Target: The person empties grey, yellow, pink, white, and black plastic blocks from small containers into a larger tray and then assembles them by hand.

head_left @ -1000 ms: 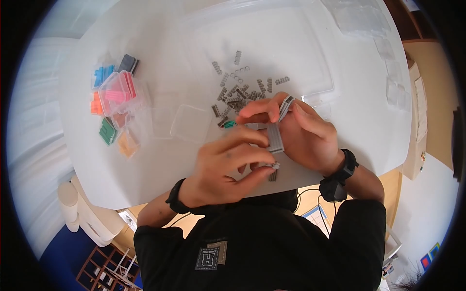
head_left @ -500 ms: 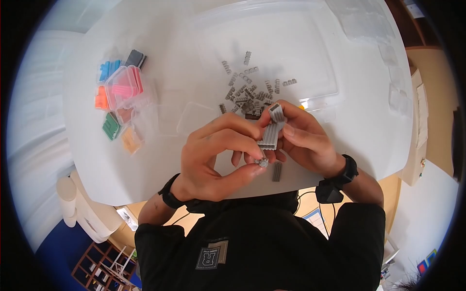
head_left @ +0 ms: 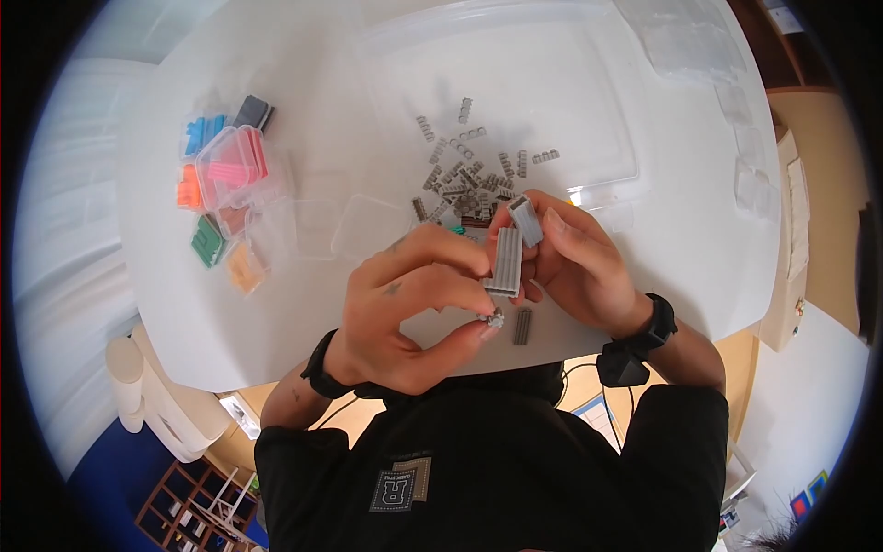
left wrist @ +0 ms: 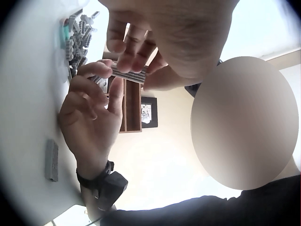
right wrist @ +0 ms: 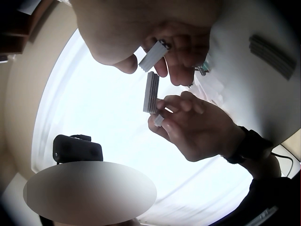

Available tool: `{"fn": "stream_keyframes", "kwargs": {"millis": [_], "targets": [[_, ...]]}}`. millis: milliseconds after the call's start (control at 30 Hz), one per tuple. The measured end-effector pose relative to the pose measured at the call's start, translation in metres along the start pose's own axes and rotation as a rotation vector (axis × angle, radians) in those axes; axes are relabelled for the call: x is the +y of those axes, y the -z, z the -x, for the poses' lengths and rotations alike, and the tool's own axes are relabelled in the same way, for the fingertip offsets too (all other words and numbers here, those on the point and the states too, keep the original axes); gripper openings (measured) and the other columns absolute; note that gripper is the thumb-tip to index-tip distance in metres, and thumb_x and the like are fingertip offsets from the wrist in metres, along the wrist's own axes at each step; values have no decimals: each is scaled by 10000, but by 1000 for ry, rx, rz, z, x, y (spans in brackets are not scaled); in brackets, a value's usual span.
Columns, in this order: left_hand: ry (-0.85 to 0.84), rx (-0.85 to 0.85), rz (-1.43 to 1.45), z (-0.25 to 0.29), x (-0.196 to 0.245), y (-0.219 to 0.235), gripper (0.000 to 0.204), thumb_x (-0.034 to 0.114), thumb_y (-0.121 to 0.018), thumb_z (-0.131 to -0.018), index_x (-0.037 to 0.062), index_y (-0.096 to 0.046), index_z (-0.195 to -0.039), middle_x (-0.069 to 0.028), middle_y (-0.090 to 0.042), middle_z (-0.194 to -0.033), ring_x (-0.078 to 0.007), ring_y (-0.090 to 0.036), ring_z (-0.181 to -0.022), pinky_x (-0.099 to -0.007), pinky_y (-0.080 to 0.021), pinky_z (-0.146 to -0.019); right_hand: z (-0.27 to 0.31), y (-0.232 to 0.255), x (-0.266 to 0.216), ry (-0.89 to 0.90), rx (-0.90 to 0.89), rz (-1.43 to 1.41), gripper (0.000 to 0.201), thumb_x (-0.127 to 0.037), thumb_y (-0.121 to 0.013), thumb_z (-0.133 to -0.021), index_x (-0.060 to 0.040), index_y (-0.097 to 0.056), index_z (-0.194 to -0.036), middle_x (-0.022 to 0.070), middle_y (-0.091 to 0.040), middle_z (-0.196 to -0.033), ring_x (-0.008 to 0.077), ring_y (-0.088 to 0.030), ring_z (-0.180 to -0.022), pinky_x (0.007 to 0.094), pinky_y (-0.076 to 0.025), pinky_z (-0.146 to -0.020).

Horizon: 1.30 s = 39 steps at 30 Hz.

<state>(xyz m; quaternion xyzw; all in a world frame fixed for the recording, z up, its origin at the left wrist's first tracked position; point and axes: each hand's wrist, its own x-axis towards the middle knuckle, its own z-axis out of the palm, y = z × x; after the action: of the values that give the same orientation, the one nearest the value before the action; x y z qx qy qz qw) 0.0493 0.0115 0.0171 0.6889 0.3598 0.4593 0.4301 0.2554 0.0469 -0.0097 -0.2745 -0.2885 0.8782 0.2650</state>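
My left hand (head_left: 414, 299) pinches a small grey studded toy brick (head_left: 495, 319) between thumb and index finger. Its other fingers grip the lower end of a longer ribbed stack of grey bricks (head_left: 507, 260), also seen in the right wrist view as a stack (right wrist: 150, 92) standing upright. Facing it, my right hand (head_left: 589, 253) holds a shorter grey brick stack (head_left: 526, 221) in its fingers, thumb raised alongside. In the right wrist view this short stack (right wrist: 154, 56) shows studs at one end. The two stacks are close together between the hands.
Loose grey bricks (head_left: 464, 175) lie piled beyond the hands, a green piece (head_left: 458, 230) at their near edge. Another grey stack (head_left: 522, 327) lies near the table's front edge. Clear boxes of coloured bricks (head_left: 225, 175) stand at left; clear plastic containers (head_left: 754, 184) sit at right.
My left hand has shifted left and down with the small brick. The stacks have turned in the fingers, the short one now leaning beside the long one. The head view has shifted slightly.
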Motion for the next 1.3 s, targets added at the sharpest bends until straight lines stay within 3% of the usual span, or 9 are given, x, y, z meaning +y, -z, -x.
{"fn": "stream_keyframes", "kwargs": {"millis": [300, 400, 733, 933, 1000, 1033, 1100, 1200, 1300], "targets": [[-91, 30, -76, 0, -2, -1, 250, -22, -687, -573, 62, -609, -795, -90, -594, -885, -188, -584, -625, -253, -434, -506, 0, 0, -3, -16, -4, 14, 341, -365, -434, -976, -57, -571, -926, 55, -602, -823, 124, -573, -693, 244, -382, -596], [-87, -27, -109, 2, -1, -1, 248, -10, -680, -570, 36, -620, -806, -142, -581, -867, -171, -537, -659, -261, -424, -558, 0, 4, 3, 9, -6, 0, 330, -344, -436, -978, -43, -571, -983, 54, -606, -828, 122, -577, -691, 243, -383, -593], [-116, -72, -200, 1, -6, -7, 260, -21, -701, -592, 72, -599, -812, -83, -583, -910, -172, -579, -606, -260, -446, -519, 0, 0, -2, -47, -35, 10, 383, -354, -534, -917, -9, -519, -1083, 59, -578, -852, 98, -564, -674, 205, -384, -506], [-61, -96, -259, 0, -6, -7, 267, -43, -708, -598, 67, -591, -812, -85, -579, -909, -188, -595, -628, -270, -455, -525, -1, 2, -1, 8, -44, 11, 285, -133, -672, -854, -14, -546, -1081, 30, -569, -931, 63, -526, -676, 208, -395, -524], [-37, -135, -269, 1, -6, -7, 273, -58, -710, -590, 57, -603, -814, -118, -589, -899, -186, -611, -635, -260, -470, -553, 0, 3, -3, 8, -40, 45, 285, -102, -702, -822, -21, -565, -1059, 30, -564, -978, 75, -540, -762, 224, -439, -606], [-35, -126, -266, 1, -6, -7, 266, -40, -709, -601, 68, -590, -813, -84, -576, -907, -192, -595, -641, -274, -457, -531, 0, 3, -3, 7, -39, 45, 285, -102, -702, -822, -21, -565, -1059, 30, -564, -978, 75, -540, -762, 224, -439, -606], [-32, -116, -263, 0, -6, -7, 259, -23, -708, -613, 79, -578, -812, -51, -563, -915, -199, -579, -647, -289, -444, -510, -1, 1, -3, 105, -2, 170, 285, -87, -717, -804, -26, -581, -1047, 21, -570, -983, 93, -545, -845, 235, -452, -705], [26, -150, -293, -2, -2, -6, 268, -49, -723, -608, 65, -606, -821, -104, -594, -903, -227, -626, -695, -290, -492, -573, -2, 1, 0, 234, 8, 273, 297, -78, -723, -795, -23, -587, -1052, 16, -576, -990, 98, -545, -901, 247, -449, -784], [61, -169, -299, -2, -2, -6, 263, -39, -730, -622, 67, -607, -829, -90, -600, -903, -237, -629, -715, -298, -499, -581, 0, 5, 0, 246, -1, 303, 328, -55, -719, -793, -14, -588, -1092, 24, -585, -1022, 93, -550, -921, 246, -461, -788]]}}
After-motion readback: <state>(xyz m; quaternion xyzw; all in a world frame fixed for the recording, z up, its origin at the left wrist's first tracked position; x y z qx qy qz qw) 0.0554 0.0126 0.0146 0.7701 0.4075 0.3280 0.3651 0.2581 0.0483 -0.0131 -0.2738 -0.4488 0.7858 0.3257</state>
